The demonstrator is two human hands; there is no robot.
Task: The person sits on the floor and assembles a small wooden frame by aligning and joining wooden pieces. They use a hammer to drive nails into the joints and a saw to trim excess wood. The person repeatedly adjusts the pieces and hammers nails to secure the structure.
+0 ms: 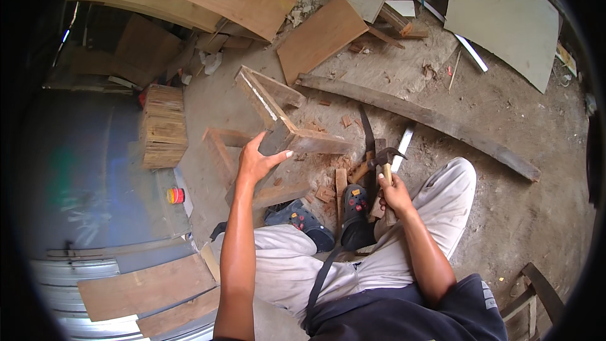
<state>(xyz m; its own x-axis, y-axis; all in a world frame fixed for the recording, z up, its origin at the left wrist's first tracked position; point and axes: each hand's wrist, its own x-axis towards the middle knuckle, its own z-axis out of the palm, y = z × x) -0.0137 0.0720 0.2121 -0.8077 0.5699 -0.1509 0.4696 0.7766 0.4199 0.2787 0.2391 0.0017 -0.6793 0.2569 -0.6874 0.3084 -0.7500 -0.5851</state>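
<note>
My left hand [255, 159] grips a wooden frame [268, 104] at its near corner, with the thumb and index finger spread around a dark grey piece of it. The frame is made of joined boards, and a white strip runs along one edge. In my right hand [396, 194] is a claw hammer [387, 167], held by its light wooden handle with the dark head upward, above my shoe. A long dark blade with a wooden handle [360, 172] lies just beyond the hammer. Another wooden frame piece [218, 151] rests on the ground left of the held one.
A long grey plank [416, 110] crosses the ground ahead. Plywood sheets [322, 35] and scraps lie beyond it. To my left stands a stack of wood pieces [163, 129], with a red and yellow roll [176, 196] nearer. Reddish wood chips [325, 194] litter the ground by my shoes.
</note>
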